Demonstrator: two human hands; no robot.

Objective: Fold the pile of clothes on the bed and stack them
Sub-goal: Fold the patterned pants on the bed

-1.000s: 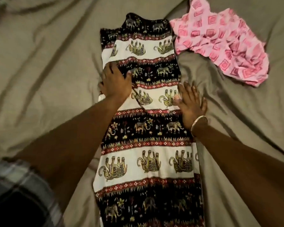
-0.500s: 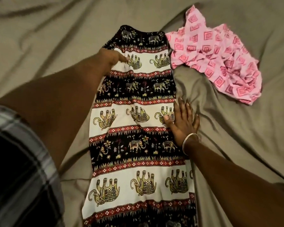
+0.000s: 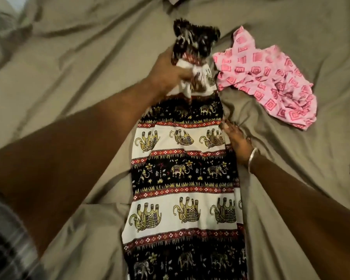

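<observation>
My left hand [image 3: 170, 75] has bunched the far end of the elephant-print garment [image 3: 184, 168] at upper centre; my right hand [image 3: 237, 144] lies flat-fingered along its right edge. I'd bring that end squarely toward me, keeping edges aligned. The pink patterned garment [image 3: 271, 85] waits upper right. No readable writing.

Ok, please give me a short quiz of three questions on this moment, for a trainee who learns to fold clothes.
1. True or false: the left hand grips the far end of the elephant-print garment.
2. Which hand rests flat at the garment's edge? A) left B) right
3. Fill in: the crumpled pink garment lies on the ____ sheet.

Key: 1 true; 2 B, the right hand; 3 olive.
</observation>
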